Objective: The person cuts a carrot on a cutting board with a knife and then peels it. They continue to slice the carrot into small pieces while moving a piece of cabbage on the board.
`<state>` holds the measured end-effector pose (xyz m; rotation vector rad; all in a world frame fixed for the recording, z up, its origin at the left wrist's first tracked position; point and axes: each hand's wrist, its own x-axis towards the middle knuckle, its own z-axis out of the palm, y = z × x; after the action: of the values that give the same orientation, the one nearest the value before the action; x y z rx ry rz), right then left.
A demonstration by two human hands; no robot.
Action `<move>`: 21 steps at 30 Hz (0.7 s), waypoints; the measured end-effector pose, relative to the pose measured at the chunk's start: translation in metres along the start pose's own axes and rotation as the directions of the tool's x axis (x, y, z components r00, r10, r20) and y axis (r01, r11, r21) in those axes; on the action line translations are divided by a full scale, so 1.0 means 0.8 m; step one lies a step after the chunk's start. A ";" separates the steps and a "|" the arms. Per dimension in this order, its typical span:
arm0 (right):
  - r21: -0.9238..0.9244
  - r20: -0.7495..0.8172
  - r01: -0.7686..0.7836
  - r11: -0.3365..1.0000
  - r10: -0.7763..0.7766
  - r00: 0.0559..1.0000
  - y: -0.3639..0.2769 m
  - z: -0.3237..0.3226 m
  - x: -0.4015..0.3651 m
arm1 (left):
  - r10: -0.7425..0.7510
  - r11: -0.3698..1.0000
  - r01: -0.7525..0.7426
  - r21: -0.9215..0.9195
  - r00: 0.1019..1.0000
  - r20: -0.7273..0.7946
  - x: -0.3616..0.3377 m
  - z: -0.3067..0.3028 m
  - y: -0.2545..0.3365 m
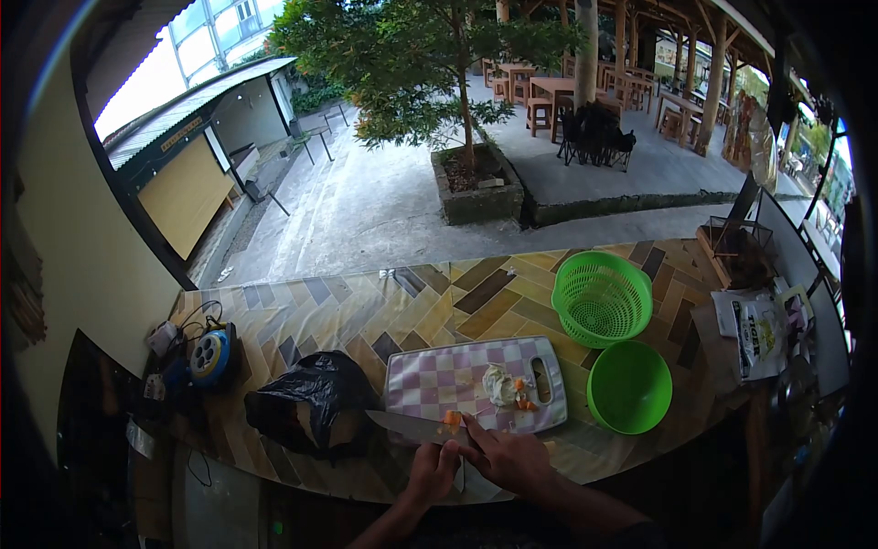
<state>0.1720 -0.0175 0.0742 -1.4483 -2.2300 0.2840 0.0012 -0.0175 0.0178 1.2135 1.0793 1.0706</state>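
My right hand (508,456) is closed at the handle end of a kitchen knife (402,424), whose blade points left over the near edge of a cutting board (430,371). Beside it my left hand (433,470) is closed, fingertips against the lower side of the blade; what they pinch is hidden. Small orange pieces (452,418), perhaps carrot, lie at the blade near my right fingertips. More orange bits (523,403) rest on the board's right part, next to a crumpled whitish lump (498,385). The board is white with pink checks.
A black plastic bag (325,393) stands left of the board. To the right are a green bowl (629,388) and a green colander (602,300). A blue cable reel (208,352) sits far left; plastic packets (754,334) lie far right. The table's near edge curves before me.
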 end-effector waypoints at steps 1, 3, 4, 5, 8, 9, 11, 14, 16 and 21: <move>-0.002 -0.001 0.001 1.000 -0.001 1.000 0.000 0.001 0.000 | 0.019 1.000 -0.019 -0.005 0.999 -0.027 0.001 0.001 0.000; -0.010 -0.007 0.006 1.000 -0.006 1.000 0.000 0.002 0.001 | 0.000 1.000 0.000 0.001 1.000 -0.023 0.000 -0.001 -0.001; -0.014 -0.011 0.008 1.000 -0.008 1.000 0.000 0.002 0.001 | -0.010 1.000 0.010 0.004 1.000 -0.020 -0.001 -0.002 -0.002; -0.015 -0.018 0.011 1.000 -0.011 1.000 0.000 0.002 0.001 | -0.005 1.000 0.005 0.010 1.000 -0.009 -0.002 -0.004 -0.007; -0.023 -0.029 0.016 1.000 -0.017 0.999 -0.003 0.000 0.003 | 0.009 1.000 -0.009 0.013 1.000 0.002 -0.001 -0.007 -0.017; -0.033 -0.026 0.014 0.999 -0.015 1.000 -0.004 -0.001 0.003 | 0.014 1.000 -0.014 0.004 1.000 -0.007 -0.001 -0.004 -0.010; -0.038 -0.030 0.012 0.999 -0.013 0.999 -0.006 -0.002 0.003 | 0.007 1.000 -0.007 -0.002 1.000 -0.022 0.000 -0.001 0.002; -0.029 -0.041 0.009 1.000 -0.010 0.999 -0.007 -0.001 0.003 | -0.031 0.999 0.032 0.016 0.999 -0.030 0.000 0.000 0.008; -0.032 -0.040 0.007 0.999 -0.008 0.999 -0.007 0.000 0.003 | -0.054 0.997 0.055 0.045 0.998 -0.023 0.000 -0.003 0.009; -0.019 -0.026 -0.023 1.000 0.023 0.999 -0.010 -0.002 0.003 | -0.075 0.995 0.079 0.053 0.994 -0.074 0.001 0.003 0.027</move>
<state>0.1655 -0.0183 0.0792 -1.4802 -2.2026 0.2504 0.0024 -0.0161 0.0398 1.1750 1.2093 1.0376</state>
